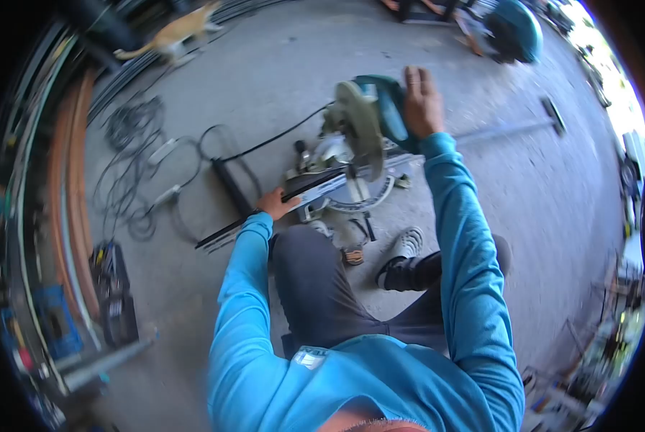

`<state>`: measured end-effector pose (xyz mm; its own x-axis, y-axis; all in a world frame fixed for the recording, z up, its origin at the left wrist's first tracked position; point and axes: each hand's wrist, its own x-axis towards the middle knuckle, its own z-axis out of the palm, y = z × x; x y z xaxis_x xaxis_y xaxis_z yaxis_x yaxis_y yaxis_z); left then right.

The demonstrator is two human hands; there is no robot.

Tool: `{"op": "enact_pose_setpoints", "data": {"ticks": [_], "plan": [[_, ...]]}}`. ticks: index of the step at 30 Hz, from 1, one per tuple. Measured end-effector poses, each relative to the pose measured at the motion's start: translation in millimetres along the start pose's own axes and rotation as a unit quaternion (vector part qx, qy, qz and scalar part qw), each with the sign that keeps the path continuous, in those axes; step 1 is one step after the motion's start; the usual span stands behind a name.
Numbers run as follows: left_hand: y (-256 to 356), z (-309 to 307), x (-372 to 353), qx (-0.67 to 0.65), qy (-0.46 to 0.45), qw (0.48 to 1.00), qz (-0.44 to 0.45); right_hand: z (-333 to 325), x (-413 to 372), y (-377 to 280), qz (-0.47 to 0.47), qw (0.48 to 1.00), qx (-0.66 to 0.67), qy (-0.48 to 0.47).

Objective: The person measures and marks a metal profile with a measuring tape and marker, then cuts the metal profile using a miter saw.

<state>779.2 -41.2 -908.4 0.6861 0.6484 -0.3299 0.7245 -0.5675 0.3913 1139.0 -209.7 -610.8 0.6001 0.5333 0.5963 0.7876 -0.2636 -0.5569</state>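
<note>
A miter saw (pixel 362 129) with a teal body and a pale round blade guard stands on the concrete floor in front of my knees. My right hand (pixel 424 104) is at the teal handle side of the saw head and appears closed on it; the thumb and palm are hidden. Across the saw's base lies a long metal profile (pixel 321 189), running from lower left to far right. My left hand (pixel 277 204) presses on this profile left of the blade, fingers closed around it.
Tangled cables (pixel 132 129) lie on the floor at left, near a black tool case (pixel 115 302) and long brown bars (pixel 69 194). A cat (pixel 178 36) is at upper left. Another person in teal (pixel 516 32) bends down at upper right. A stand (pixel 552 117) is under the profile's far end.
</note>
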Motion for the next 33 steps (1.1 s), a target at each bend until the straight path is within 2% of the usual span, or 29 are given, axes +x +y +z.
{"op": "enact_pose_setpoints", "data": {"ticks": [1, 3, 5, 8, 9, 12, 13, 14, 17, 18, 19, 20, 21, 23, 24, 27, 28, 31, 33], "plan": [[-4, -12, -17, -0.004, -0.010, 1.000, -0.011, -2, 8, -10, 0.040, 0.994, 0.094, 0.047], [-4, -46, -55, -0.020, -0.032, 0.999, -0.030, -6, 5, -24, -0.037, 0.986, 0.072, 0.143], [-27, -60, -88, -0.010, 0.051, 0.999, 0.000, -35, -18, -72, -0.116, 0.980, 0.094, 0.135], [2, -133, -155, -0.054, 0.129, 0.989, 0.045, -51, -60, -121, -0.113, 0.944, 0.309, -0.026], [18, -159, -172, -0.064, 0.178, 0.979, 0.076, -46, -74, -126, -0.125, 0.930, 0.342, -0.039], [44, -209, -210, -0.073, 0.278, 0.942, 0.176, -32, -124, -149, -0.047, 0.912, 0.407, -0.025], [57, -222, -223, -0.084, 0.281, 0.937, 0.192, -30, -135, -154, -0.030, 0.914, 0.404, -0.028], [70, -232, -236, -0.095, 0.282, 0.932, 0.205, -27, -141, -159, 0.015, 0.893, 0.445, -0.070], [111, -247, -262, -0.127, 0.258, 0.918, 0.274, -51, -140, -188, -0.102, 0.794, 0.565, -0.198], [128, -249, -268, -0.142, 0.240, 0.919, 0.280, -65, -136, -201, -0.172, 0.802, 0.544, -0.178], [141, -251, -273, -0.157, 0.222, 0.919, 0.287, -85, -138, -209, -0.103, 0.736, 0.599, -0.299], [149, -253, -277, -0.121, 0.192, 0.930, 0.291, -96, -138, -216, -0.150, 0.747, 0.591, -0.264], [162, -255, -282, -0.093, 0.241, 0.916, 0.306, -104, -138, -221, -0.196, 0.756, 0.582, -0.227], [194, -249, -297, -0.043, 0.331, 0.883, 0.329, -103, -151, -208, -0.179, 0.772, 0.572, -0.211], [213, -246, -313, -0.181, 0.307, 0.882, 0.308, -108, -156, -203, -0.182, 0.784, 0.556, -0.207], [244, -222, -332, -0.364, 0.261, 0.803, 0.394, -110, -178, -174, -0.183, 0.824, 0.493, -0.210], [249, -218, -336, -0.321, 0.267, 0.811, 0.410, -110, -189, -165, -0.183, 0.837, 0.474, -0.202], [251, -186, -322, -0.386, 0.251, 0.793, 0.399, -108, -215, -145, -0.167, 0.859, 0.438, -0.207], [256, -180, -317, -0.373, 0.263, 0.797, 0.397, -103, -227, -136, -0.142, 0.859, 0.447, -0.205]]}}
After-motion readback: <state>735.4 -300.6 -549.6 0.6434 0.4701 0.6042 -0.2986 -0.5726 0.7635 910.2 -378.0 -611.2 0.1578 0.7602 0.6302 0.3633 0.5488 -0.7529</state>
